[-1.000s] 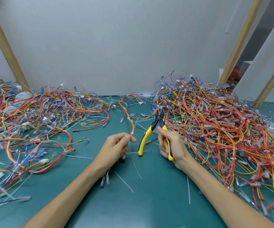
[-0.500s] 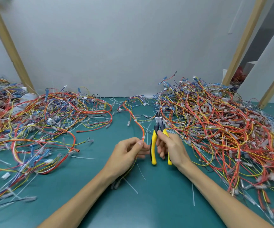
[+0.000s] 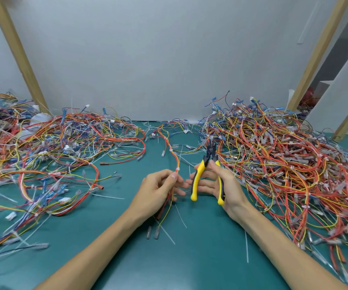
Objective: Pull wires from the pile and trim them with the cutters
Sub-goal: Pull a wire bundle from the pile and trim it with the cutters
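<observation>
Left pile (image 3: 53, 155): tangled red, yellow and blue wires, well left of the cutters, spread over the green mat (image 3: 200, 266) back to the wall (image 3: 168, 59)
Left hand (image 3: 158, 189): just left of the cutters; thumb and forefinger pinch the wire just below a white tie, the other fingers loosely curled, tips reaching toward the cutters
Wire (image 3: 174, 155): thin red, orange and yellow bundle, just left of the cutters and apart from them; it runs from the pinch away toward the wall, and its loose ends trail under the hand onto the mat, ending in clear sleeves
Cutters (image 3: 207, 176): yellow and black handles spread apart, nose pointing away toward the wall, tip at the near edge of the right pile
Right hand (image 3: 227, 185): grips the cutters, right handle against the palm, fingers reaching behind the left handle
Right pile (image 3: 283, 164): larger heap, mostly red and yellow, beginning just right of the cutters
Scraps (image 3: 246, 245): thin white offcuts on the mat, nearer the camera than the cutters
</observation>
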Available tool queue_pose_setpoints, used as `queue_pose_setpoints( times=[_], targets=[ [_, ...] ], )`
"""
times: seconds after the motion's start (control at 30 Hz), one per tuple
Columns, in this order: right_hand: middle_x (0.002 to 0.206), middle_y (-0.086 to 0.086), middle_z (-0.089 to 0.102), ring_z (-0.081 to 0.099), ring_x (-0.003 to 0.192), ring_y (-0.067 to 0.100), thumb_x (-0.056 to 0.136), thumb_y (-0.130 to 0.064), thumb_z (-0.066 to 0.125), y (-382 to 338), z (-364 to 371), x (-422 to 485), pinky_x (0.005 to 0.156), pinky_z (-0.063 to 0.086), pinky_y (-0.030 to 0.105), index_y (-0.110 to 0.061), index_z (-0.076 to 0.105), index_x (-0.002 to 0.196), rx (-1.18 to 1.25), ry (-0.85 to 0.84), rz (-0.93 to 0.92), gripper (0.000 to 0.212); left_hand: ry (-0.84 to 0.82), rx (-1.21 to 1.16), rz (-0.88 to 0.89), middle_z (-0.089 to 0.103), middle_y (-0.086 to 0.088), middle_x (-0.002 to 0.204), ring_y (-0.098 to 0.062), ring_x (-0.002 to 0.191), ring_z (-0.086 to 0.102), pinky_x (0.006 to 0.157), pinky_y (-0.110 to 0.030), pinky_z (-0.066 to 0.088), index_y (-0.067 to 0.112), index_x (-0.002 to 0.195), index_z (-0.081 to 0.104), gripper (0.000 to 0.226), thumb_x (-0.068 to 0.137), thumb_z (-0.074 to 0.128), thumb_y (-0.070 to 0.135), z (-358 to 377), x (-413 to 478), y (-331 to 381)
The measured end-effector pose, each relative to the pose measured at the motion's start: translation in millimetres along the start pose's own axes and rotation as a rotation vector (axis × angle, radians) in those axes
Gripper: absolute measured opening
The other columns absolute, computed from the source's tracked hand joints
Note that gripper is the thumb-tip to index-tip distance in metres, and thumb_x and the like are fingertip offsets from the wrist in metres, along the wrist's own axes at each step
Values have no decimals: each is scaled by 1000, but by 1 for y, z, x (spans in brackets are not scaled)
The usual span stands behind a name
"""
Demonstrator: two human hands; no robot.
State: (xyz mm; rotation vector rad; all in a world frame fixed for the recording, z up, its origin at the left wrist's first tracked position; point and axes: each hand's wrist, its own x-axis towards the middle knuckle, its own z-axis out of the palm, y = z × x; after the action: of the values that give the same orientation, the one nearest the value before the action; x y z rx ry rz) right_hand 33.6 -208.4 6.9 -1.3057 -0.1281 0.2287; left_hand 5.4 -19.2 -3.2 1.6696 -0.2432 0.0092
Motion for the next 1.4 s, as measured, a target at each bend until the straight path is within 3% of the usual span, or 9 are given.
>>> queue_pose_setpoints(
  times=[0.13, 0.27, 0.37, 0.47, 0.57, 0.77, 0.9, 1.4],
  targets=[
    [75, 12, 65, 66, 59, 32, 84, -49, 53, -5, -2, 0, 59, 55, 37, -5, 60, 92, -30, 86, -19, 46, 42, 58, 11, 75, -5, 83, -17, 58, 65, 58, -26, 51, 8, 88, 62, 27, 103, 43, 20, -1, 1, -2],
    [74, 10, 60, 60, 54, 25, 85, -55, 53, -7, -3, 1, 57, 53, 38, -7, 59, 94, -208, 155, -86, 48, 62, 86, 13, 71, -2, 73, -17, 51, 60, 55, -25, 48, 13, 86, 65, 26, 102, 45, 20, -2, 1, -4],
    [73, 6, 56, 61, 59, 21, 92, -60, 50, -10, -10, 0, 60, 55, 44, -23, 56, 92, -644, 221, -293, 37, 104, 116, 16, 63, 3, 61, -14, 46, 54, 49, -18, 43, 15, 81, 66, 27, 101, 48, 19, -4, 2, -4],
    [82, -11, 54, 55, 72, 13, 91, -66, 39, -14, -27, 0, 58, 42, 33, -37, 49, 96, -1289, 308, -558, 32, 151, 111, 22, 56, 6, 54, -14, 43, 48, 47, -17, 40, 14, 78, 66, 28, 100, 49, 17, -5, 3, -3],
    [96, -11, 52, 56, 84, 14, 86, -67, 43, -17, -33, 1, 63, 42, 29, -32, 54, 111, -1500, 300, -617, 44, 179, 96, 20, 51, 7, 53, -14, 43, 45, 47, -18, 39, 14, 77, 65, 29, 100, 48, 16, -6, 4, -3],
    [101, -10, 52, 52, 93, 13, 83, -64, 52, -15, -31, 1, 75, 41, 28, -29, 60, 109, -1572, 242, -737, 45, 147, 72, 3, 48, 6, 53, -14, 44, 41, 47, -18, 37, 11, 79, 65, 29, 101, 47, 18, -6, 3, -2],
    [101, -8, 52, 53, 94, 16, 81, -69, 50, -14, -27, 0, 81, 45, 35, -29, 62, 109, -1590, 211, -719, 50, 137, 100, 10, 47, 7, 52, -14, 44, 40, 48, -18, 36, 12, 79, 65, 29, 101, 48, 19, -6, 2, -2],
    [87, -5, 55, 53, 81, 19, 74, -58, 70, -17, -20, -5, 65, 44, 31, -26, 69, 98, -1561, 237, -801, 40, 126, 250, 78, 45, 8, 49, -12, 46, 38, 51, -25, 32, 20, 77, 67, 28, 100, 51, 24, -6, 3, -7]
  ],
)
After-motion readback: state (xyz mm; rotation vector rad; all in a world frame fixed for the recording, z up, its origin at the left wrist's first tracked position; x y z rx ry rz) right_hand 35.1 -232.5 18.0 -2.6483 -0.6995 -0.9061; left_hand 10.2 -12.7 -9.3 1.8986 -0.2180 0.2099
